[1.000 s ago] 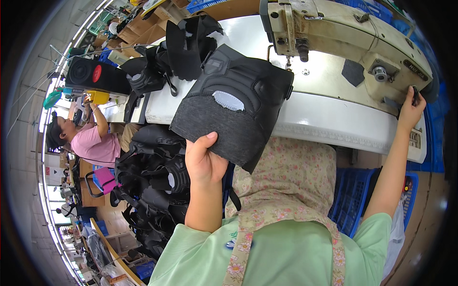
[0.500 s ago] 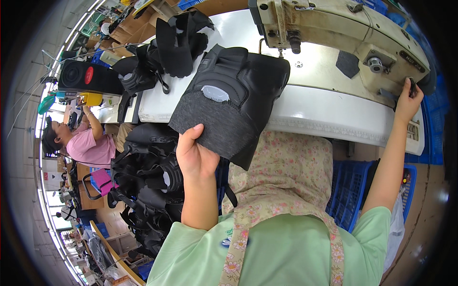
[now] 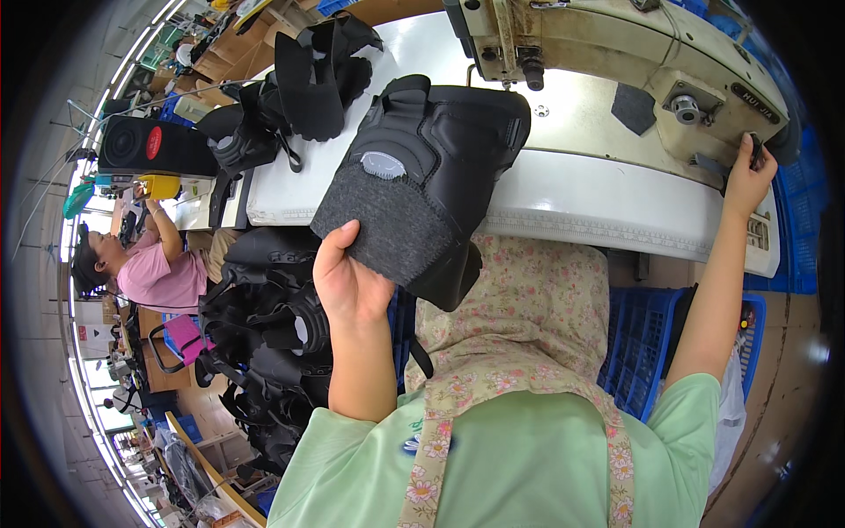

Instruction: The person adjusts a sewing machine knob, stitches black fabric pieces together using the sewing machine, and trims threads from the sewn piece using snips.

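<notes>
Here, the left hand [image 3: 354,286] grips a black padded fabric piece [image 3: 433,180] by its dark grey panel [image 3: 383,224], over the front edge of the white tabletop [image 3: 572,201], while the right hand [image 3: 750,180] clasps a small dark object [image 3: 756,154], its kind unclear, near the tabletop's right edge, beside the cream metal sewing machine [image 3: 607,55].

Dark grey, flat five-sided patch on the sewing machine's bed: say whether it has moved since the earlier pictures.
No: the dark grey five-sided patch keeps its place left of the round silver metal knob on the cream sewing machine.
</notes>
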A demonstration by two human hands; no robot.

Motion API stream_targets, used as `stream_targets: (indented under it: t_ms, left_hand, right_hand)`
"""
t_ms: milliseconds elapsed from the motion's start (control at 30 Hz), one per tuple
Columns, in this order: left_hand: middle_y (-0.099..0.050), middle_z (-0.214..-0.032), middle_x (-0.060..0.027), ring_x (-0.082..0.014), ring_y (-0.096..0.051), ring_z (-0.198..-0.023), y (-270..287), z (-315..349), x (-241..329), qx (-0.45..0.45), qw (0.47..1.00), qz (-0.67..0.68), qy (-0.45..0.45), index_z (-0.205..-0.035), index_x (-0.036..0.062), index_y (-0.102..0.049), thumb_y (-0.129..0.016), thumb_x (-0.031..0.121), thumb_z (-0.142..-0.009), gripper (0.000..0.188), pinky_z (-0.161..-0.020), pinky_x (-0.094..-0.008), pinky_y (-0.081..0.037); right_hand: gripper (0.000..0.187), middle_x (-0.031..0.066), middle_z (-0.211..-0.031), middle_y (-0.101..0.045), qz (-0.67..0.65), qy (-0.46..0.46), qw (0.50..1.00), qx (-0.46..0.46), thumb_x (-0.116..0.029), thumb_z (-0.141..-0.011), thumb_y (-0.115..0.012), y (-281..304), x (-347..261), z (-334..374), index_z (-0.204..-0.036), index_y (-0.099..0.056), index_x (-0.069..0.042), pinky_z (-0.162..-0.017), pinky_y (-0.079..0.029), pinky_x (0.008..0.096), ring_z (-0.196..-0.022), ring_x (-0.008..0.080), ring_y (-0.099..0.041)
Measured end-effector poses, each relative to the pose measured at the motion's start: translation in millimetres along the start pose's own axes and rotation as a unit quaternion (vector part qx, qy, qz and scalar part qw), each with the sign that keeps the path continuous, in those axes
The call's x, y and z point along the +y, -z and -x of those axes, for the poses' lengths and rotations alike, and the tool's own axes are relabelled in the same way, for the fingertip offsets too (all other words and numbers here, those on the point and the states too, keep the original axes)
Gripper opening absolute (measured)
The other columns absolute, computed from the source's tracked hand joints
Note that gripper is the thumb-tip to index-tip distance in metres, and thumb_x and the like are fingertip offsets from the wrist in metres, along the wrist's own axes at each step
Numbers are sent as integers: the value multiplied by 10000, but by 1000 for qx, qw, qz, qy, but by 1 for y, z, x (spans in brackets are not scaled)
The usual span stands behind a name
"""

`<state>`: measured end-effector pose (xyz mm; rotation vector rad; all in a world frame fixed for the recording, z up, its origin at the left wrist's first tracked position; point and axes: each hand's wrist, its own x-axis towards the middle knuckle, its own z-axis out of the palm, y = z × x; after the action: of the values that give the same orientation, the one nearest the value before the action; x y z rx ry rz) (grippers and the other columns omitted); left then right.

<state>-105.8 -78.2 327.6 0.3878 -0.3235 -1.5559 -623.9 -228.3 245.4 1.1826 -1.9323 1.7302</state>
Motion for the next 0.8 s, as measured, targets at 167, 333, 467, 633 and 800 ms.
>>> stream_targets:
  t_ms: [167,333,467,633,800]
  left_hand:
    - [-524,-1179,-262,-374,-530,-1092,-1,-1,-2,2,1000,21,-5,-1179,-107,-447,-396,60,-846,376,-954,-525,-400]
    - [-522,-1181,-265,-376,-531,-1091,-1,-2,-1,0,1000,24,-6,-1174,-114,-448,-393,63,-847,376,-959,-528,-393]
    - [-514,-1193,-265,-376,-526,-1098,0,-3,-1,-2,1000,25,-5,-1182,-113,-440,-391,65,-849,381,-963,-529,-389]
    - [-498,-1217,-263,-375,-507,-1123,2,-3,-1,3,1000,19,-8,-1203,-110,-425,-390,70,-852,396,-981,-527,-366]
    - [-507,-1212,-254,-366,-510,-1122,2,-5,-4,11,1000,1,-15,-1200,-105,-433,-403,74,-846,397,-982,-508,-369]
  right_hand:
    - [539,87,-872,-621,-9,-1,1000,-12,-438,-790,-673,0,2,-1,-1000,-534,38,-728,-446,238,-769,124,-567]
    - [542,99,-885,-621,3,0,1000,-15,-426,-794,-674,0,4,-1,-1011,-527,48,-737,-447,241,-783,130,-572]
    - [548,108,-896,-620,-24,4,1000,-8,-421,-795,-675,-1,3,0,-1018,-522,55,-747,-447,243,-799,133,-575]
    - [529,91,-874,-615,4,7,1000,-7,-432,-803,-660,-1,-3,1,-1019,-544,37,-736,-444,238,-779,134,-567]
    - [494,64,-822,-606,31,8,999,-4,-447,-808,-647,6,-11,-2,-1014,-574,-4,-687,-439,236,-718,129,-544]
